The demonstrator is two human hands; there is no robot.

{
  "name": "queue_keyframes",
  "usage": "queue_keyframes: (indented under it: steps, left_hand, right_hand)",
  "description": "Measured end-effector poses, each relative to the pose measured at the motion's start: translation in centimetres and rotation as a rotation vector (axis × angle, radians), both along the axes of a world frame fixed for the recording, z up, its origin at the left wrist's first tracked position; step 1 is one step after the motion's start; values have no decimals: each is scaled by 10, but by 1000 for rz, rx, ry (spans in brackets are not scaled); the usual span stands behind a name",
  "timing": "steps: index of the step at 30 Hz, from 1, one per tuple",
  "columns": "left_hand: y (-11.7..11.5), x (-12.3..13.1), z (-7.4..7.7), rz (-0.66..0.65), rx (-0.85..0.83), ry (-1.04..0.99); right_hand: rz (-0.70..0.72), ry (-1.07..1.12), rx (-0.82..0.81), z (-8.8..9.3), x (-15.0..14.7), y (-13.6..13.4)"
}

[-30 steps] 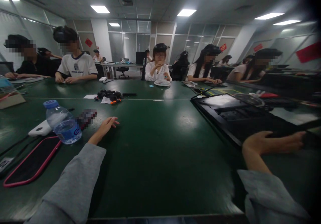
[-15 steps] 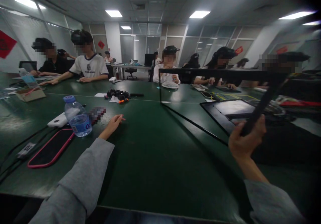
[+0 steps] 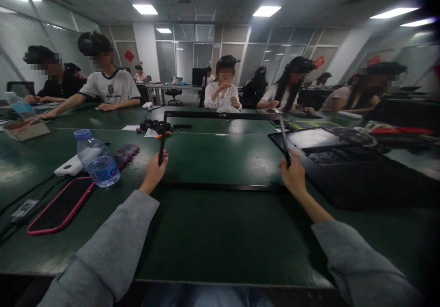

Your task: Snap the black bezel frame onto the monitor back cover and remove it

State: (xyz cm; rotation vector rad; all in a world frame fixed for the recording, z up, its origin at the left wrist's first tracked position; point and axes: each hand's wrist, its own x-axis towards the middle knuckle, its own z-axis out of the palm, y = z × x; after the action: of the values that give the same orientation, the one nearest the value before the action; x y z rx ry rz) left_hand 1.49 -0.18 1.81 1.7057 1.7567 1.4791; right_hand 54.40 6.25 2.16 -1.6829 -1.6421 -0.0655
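A thin black rectangular screen bezel (image 3: 220,115) is held over the green table (image 3: 223,238), its long bars running left to right and its middle open. My left hand (image 3: 155,172) is closed around the bezel's left side bar. On the opposite bar, my right hand (image 3: 294,174) grips with the fingers wrapped round it. The bezel's lower bar hangs close to the tabletop; whether it touches cannot be made out. Just right of my right hand lies a dark, flat laptop-like panel (image 3: 343,178) with a light patch at its far end.
A water bottle (image 3: 103,167) stands at left beside a white device (image 3: 68,166) with cables and a phone in a pink-edged case (image 3: 63,206). A small carton (image 3: 27,129) and a black bundle (image 3: 154,126) lie farther off. Several people sit across the table.
The bezel has swung from a raised, tilted position at right to the centre, lower and facing me. My left hand, previously empty, now holds its left side.
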Motion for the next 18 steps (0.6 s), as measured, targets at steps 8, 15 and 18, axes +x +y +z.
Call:
queue_keyframes:
  steps: [8,15,18]
  left_hand:
    - [13,-25,-20,134,-293,413]
    - [15,-28,-28,139,-368,533]
    - [16,-29,-28,144,-360,533]
  right_hand:
    - [150,140,-192,-31,18,44]
    - [246,194,-299,-28,33,40]
    - [179,-5,-264,-28,32,39]
